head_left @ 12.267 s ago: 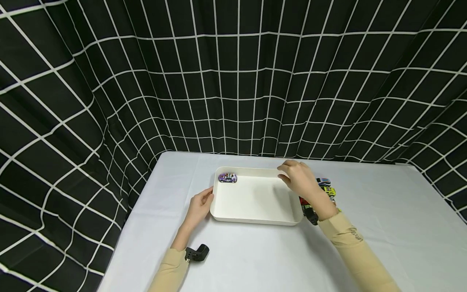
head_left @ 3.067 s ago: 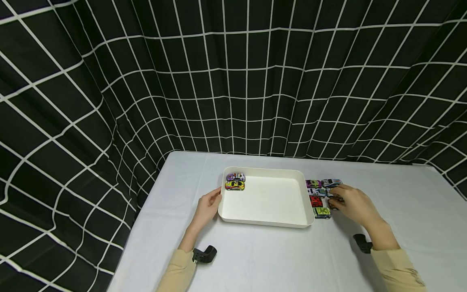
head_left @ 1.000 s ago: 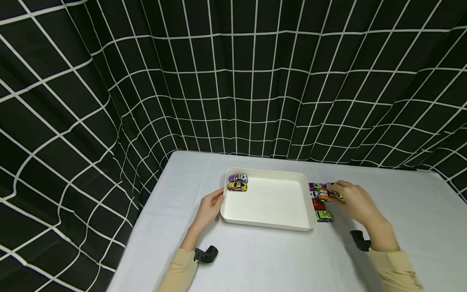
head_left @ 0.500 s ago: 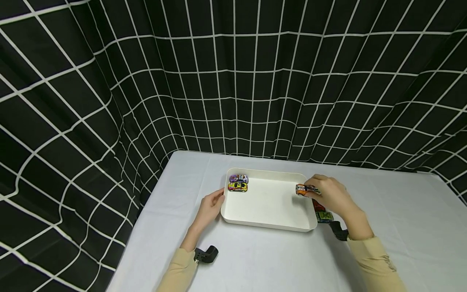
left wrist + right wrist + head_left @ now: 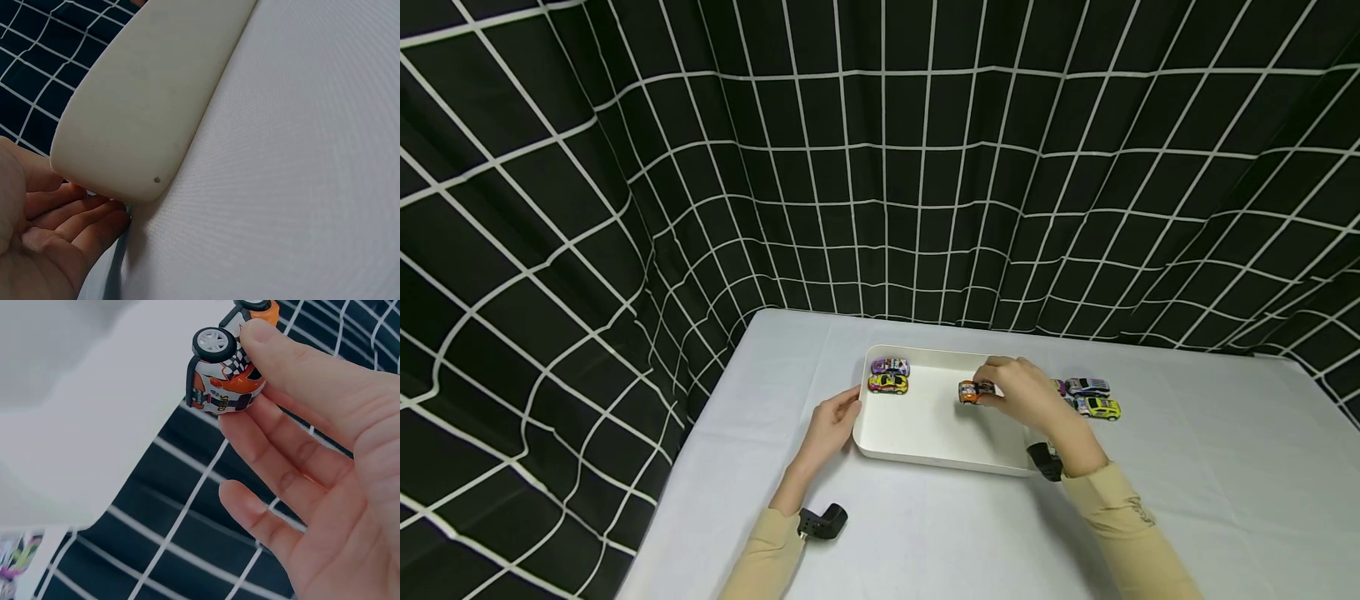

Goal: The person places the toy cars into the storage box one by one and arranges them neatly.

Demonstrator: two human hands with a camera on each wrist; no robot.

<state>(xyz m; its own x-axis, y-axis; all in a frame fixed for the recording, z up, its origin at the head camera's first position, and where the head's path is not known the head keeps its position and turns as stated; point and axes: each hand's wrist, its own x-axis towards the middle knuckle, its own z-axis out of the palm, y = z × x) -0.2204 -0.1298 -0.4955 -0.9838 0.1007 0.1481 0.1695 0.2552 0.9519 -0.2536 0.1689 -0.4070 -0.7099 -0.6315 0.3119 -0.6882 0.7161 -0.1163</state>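
Note:
In the head view my right hand (image 5: 1022, 396) pinches an orange toy car (image 5: 976, 392) over the white tray (image 5: 925, 462), right of its middle. The right wrist view shows thumb and fingers at either side of the orange, white and black car (image 5: 228, 384). My left hand (image 5: 829, 425) rests against the tray's left end. Its fingers (image 5: 94, 219) lie loosely extended along the outer wall in the left wrist view. Inside the tray's far left corner, a purple toy car (image 5: 891, 367) sits just behind a yellow and red one (image 5: 888, 383).
Right of the tray, several toy cars stand on the white-covered table (image 5: 925, 533), among them a dark-roofed one (image 5: 1087, 387) and a yellow-green one (image 5: 1099, 407); my right arm hides others. A black curtain with white grid lines (image 5: 925, 167) hangs behind the table.
The yellow and red car joined the purple one in the tray. My right hand then picked up the orange car from the group at right and moved it left over the tray. The left hand stayed.

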